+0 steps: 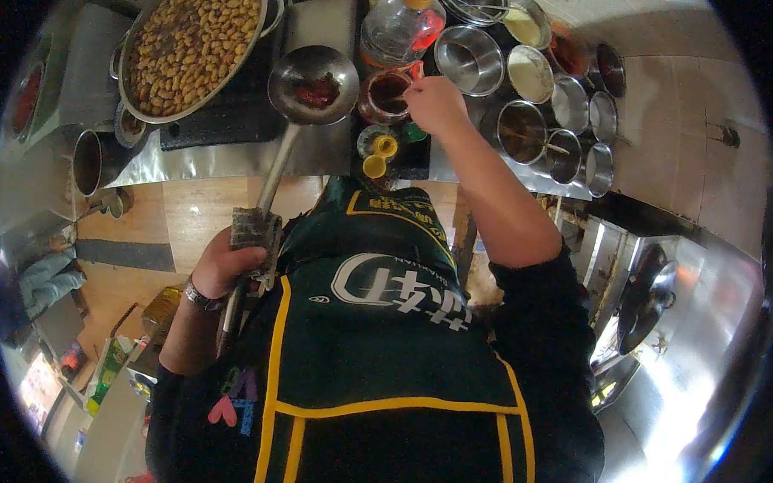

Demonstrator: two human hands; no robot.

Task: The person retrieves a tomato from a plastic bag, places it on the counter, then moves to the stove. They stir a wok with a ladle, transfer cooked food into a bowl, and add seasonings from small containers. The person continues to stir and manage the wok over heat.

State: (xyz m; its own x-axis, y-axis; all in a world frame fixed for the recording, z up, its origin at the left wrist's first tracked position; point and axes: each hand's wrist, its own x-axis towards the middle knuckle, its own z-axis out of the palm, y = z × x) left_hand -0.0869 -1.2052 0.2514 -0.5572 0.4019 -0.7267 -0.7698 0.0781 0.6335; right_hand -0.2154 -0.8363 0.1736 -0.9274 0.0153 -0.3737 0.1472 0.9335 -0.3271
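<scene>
My left hand point(232, 258) grips the long handle of a metal ladle point(314, 66), with a grey cloth or pad around the handle at the fingers. The ladle's wide bowl is level with the counter top and holds some dark red paste point(318, 92). At the jar's right side, my right hand point(436, 103) is closed on a red-ended utensil point(417, 70); its lower part is hard to make out. Below the hand stands an open jar of dark red sauce point(385, 96). A small container with an open yellow cap point(385, 145) is nearer to me.
A large two-handled pot of peanuts in dark liquid point(192, 46) is at the upper left. Behind the jar stands a clear plastic jug point(400, 28). Several metal containers, among them an empty-looking steel pot point(469, 59) and one with white powder point(530, 74), crowd the right side.
</scene>
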